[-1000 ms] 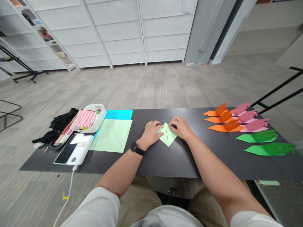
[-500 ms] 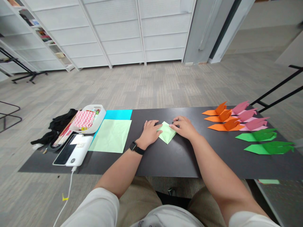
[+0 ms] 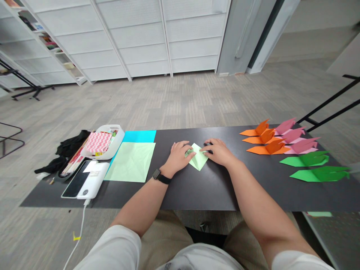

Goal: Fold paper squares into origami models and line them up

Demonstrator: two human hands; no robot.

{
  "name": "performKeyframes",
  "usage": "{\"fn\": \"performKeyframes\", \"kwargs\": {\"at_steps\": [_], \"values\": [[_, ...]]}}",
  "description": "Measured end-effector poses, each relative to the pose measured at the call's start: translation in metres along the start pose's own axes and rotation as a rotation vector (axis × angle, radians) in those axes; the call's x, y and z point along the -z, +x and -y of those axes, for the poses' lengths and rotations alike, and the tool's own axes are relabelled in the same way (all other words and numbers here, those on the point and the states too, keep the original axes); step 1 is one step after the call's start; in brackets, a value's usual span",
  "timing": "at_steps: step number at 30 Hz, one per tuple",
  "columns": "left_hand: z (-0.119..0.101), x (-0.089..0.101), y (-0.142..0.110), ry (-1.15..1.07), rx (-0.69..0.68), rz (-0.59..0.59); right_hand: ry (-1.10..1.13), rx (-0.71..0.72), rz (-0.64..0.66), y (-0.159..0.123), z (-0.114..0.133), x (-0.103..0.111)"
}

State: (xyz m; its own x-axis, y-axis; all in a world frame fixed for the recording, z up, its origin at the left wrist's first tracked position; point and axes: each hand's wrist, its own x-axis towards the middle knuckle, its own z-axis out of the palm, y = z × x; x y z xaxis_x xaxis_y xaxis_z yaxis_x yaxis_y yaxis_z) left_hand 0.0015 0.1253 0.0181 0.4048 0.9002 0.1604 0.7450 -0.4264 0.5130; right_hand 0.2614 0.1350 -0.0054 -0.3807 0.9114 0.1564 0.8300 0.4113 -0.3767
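A light green folded paper (image 3: 199, 162), diamond-shaped with creases down its middle, lies on the dark table in front of me. At its left corner my left hand (image 3: 179, 155) pinches the edge between thumb and forefinger. My right hand (image 3: 218, 152) has thumb and fingertips closed on the right corner in the same way. The fingers partly cover both side corners. On my left wrist is a black watch (image 3: 161, 176). Left of the hands lies a larger light green paper sheet (image 3: 132, 163), partly over a blue sheet (image 3: 140, 136).
Folded paper cranes in orange (image 3: 271, 147), pink (image 3: 302, 145) and green (image 3: 320, 174) line the table's right side. At the left are a white basket (image 3: 119, 144), a phone (image 3: 75, 182), a white power bank (image 3: 91, 185) with a cable, and black cloth (image 3: 71, 144).
The fingertips of both hands have shifted slightly at the side corners of the folded paper, and the thumbs now bend those edges up. The paper stays in nearly the same place.
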Motion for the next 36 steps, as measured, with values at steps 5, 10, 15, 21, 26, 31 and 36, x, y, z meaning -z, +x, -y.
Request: {"fn": "performKeyframes", "kwargs": {"at_steps": [5,10,15,21,26,31,36], "values": [[0.000,0.005,0.001,0.009,0.054,-0.048,-0.002,-0.063,0.002,0.002,-0.004,-0.001],[0.011,0.001,0.001,0.117,0.042,-0.016,-0.015,-0.100,-0.025,0.004,-0.010,-0.003],[0.014,0.001,0.003,0.103,-0.143,0.028,-0.010,-0.079,-0.043,0.004,-0.011,-0.003],[0.014,0.006,0.002,0.060,-0.232,0.144,-0.017,-0.047,-0.044,0.004,-0.008,-0.002],[0.020,0.008,0.003,0.052,-0.243,0.161,-0.021,-0.043,-0.046,0.004,-0.009,-0.003],[0.022,0.008,0.005,0.042,-0.233,0.162,-0.007,-0.023,-0.044,0.003,-0.011,-0.004],[0.023,0.011,0.007,-0.014,-0.229,0.157,-0.007,-0.017,-0.036,0.003,-0.010,-0.003]]}}
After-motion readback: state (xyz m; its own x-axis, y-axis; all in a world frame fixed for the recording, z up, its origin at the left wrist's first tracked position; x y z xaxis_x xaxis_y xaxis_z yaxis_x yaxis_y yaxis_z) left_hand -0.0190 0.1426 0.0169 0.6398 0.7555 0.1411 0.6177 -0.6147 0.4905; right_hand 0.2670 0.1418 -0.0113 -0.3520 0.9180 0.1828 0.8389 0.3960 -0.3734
